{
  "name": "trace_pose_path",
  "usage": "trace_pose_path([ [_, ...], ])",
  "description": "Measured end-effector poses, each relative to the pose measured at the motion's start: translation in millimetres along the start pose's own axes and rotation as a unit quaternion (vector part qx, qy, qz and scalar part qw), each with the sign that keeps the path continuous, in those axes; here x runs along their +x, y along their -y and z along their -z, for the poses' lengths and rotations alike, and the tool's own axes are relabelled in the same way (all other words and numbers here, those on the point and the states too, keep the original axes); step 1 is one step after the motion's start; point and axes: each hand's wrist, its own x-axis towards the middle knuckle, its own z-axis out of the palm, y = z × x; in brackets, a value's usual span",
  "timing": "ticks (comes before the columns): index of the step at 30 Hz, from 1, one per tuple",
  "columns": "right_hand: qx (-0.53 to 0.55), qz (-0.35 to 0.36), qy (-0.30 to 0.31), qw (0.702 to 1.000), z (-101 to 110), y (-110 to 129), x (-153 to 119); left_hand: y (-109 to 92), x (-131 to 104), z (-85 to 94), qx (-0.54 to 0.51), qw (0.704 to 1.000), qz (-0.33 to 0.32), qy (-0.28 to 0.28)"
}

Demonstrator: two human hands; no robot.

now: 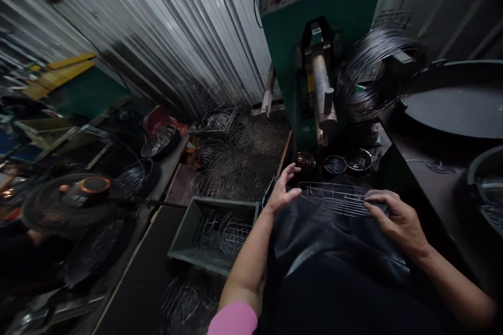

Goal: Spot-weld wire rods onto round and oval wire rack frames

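A round wire rack (pixel 338 200) with parallel bars lies nearly flat above the dark apron on my lap. Its right edge is pinched between the thumb and fingers of my right hand (pixel 396 217). At the rack's left end is my left hand (pixel 283 191), its fingers spread and curved, with the thumb near the rim. Beyond the rack stands a green machine (pixel 281 57) with a thick metal arm (pixel 323 91). Small round dishes (pixel 335 164) with small metal pieces sit beneath that arm.
A green-grey crate (pixel 200 259) of wire racks stands at my left. A wire coil (pixel 373 68) and large dark basins (pixel 459 110) are at the right. A fan (pixel 66 201) is at far left; wire pieces litter the floor (pixel 263 141).
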Motion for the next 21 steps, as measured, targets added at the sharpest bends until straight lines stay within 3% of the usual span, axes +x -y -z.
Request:
trace_pose_path([
  [4, 0.008, -0.004, 0.011, 1.0, 2, 0, -2, -12, 11, 15.5, -0.013, 0.992, 0.073, 0.1],
  [7, 0.014, -0.003, 0.016, 1.0, 2, 2, -3, -24, 23, 10.8, -0.008, 0.97, 0.137, 0.201],
  [11, 0.02, -0.011, 0.025, 0.999, 5, 3, -4, -23, 42, -0.4, -0.007, 0.951, 0.171, 0.258],
  [14, 0.02, -0.023, 0.035, 0.999, 8, 1, -5, -16, 53, -5.8, -0.059, 0.907, 0.235, 0.345],
  [21, 0.049, -0.056, 0.046, 0.996, 12, -5, -8, -11, 61, -11.4, -0.114, 0.865, 0.295, 0.39],
])
